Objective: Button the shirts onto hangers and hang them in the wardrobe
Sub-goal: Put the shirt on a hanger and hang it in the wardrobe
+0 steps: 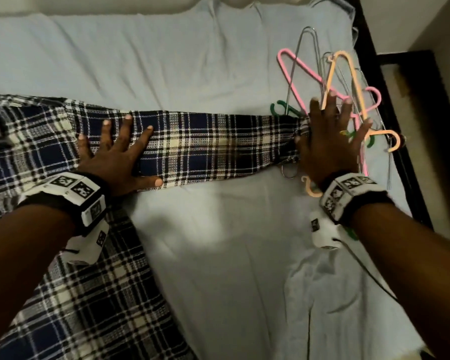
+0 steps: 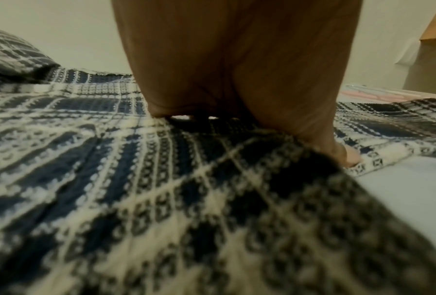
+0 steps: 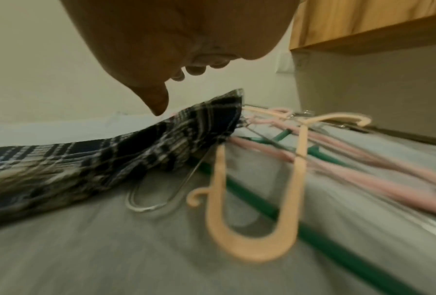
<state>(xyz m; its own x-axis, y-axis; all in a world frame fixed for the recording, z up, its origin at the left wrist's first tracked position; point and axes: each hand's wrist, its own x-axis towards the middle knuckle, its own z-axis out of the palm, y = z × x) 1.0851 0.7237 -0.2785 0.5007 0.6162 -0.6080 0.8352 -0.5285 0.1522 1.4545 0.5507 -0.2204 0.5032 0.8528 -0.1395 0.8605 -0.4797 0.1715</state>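
Plaid shirt (image 1: 94,152) flat on bed (image 1: 218,242), sleeve stretched toward hanger pile (image 1: 348,100). Left hand (image 1: 117,157) spread flat, pressing sleeve — grasping nothing. Right hand (image 1: 330,136) splayed over cuff end and hangers, nothing gripped. Best to smooth outward, keep cuff clear of hooks — snag risk.

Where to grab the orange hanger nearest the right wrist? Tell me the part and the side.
Take the orange hanger at its rounded shoulder bend, which rises off the bed sheet in the right wrist view. Come from the near side with the right hand; farther along it tangles with the pink hangers.
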